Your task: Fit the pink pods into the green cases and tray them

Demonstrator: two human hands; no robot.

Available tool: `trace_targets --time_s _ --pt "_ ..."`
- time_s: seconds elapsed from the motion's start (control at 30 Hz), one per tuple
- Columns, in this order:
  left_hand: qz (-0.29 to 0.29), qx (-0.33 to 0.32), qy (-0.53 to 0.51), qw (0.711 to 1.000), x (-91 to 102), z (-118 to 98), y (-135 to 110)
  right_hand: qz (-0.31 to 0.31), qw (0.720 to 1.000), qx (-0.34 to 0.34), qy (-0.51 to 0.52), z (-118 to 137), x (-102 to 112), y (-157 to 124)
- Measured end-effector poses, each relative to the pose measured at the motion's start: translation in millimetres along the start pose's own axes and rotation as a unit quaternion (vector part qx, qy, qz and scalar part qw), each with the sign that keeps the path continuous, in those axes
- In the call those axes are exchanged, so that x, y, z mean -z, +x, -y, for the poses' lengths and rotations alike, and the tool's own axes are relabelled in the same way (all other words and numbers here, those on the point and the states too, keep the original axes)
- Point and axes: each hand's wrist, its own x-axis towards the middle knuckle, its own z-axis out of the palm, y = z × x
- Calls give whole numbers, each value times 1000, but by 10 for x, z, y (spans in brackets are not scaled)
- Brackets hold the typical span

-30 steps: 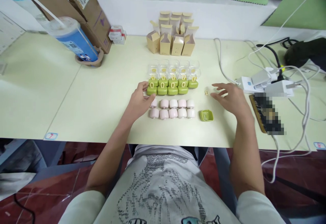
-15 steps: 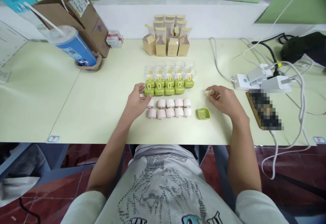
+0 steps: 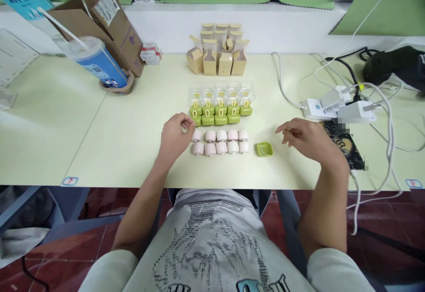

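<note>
My left hand (image 3: 174, 136) rests on the table with its fingers curled in, nothing showing in them, by the left end of two rows of green cases (image 3: 215, 115) and two rows of pink pieces (image 3: 221, 141). My right hand (image 3: 307, 139) hovers right of a lone open green case (image 3: 264, 149), thumb and fingertips pinched together, apparently on a small yellow piece that hardly shows. Clear lids with yellow clips (image 3: 221, 92) stand behind the green cases.
Small tan cardboard boxes (image 3: 217, 55) cluster at the back. A blue cup with a straw (image 3: 96, 62) and a brown carton (image 3: 109, 13) stand back left. A power strip with tangled white cables (image 3: 335, 104), a dark flat device (image 3: 345, 144) and a black bag (image 3: 395, 64) fill the right.
My right hand came down on the small yellow piece lying right of the green cases, closed and lifted back; the piece is gone from the table. My left hand's fingers curled in.
</note>
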Motion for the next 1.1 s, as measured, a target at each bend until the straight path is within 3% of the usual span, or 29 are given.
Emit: trace_targets --time_s 0.3,0.5,0.6,0.7,0.77,0.83,0.97,1.03,1.1 --pt "11 0 -31 999 -16 -23 6 92 994 8 -59 208 35 -63" --pt "-26 -70 -63 995 57 -96 -46 136 982 -29 -130 305 -72 22" --pt "-30 -155 -103 982 60 -251 -153 91 986 -49 -127 344 -74 24" --pt "22 -238 -159 958 -74 -430 -337 -37 998 -53 -23 450 -121 -34" --pt "84 -267 -192 941 -232 -527 -467 -95 993 -14 64 584 -219 -80" --pt "106 -283 -204 931 -388 -586 -562 -104 986 58 115 747 -352 -110" --pt "63 -266 -206 939 -495 -589 -573 -110 967 199 115 975 -538 -114" --pt "53 -223 -229 946 -441 -558 -516 -137 959 214 128 988 -545 -121" --pt "60 -183 -270 944 -368 -530 -458 -165 955 187 163 966 -523 -145"
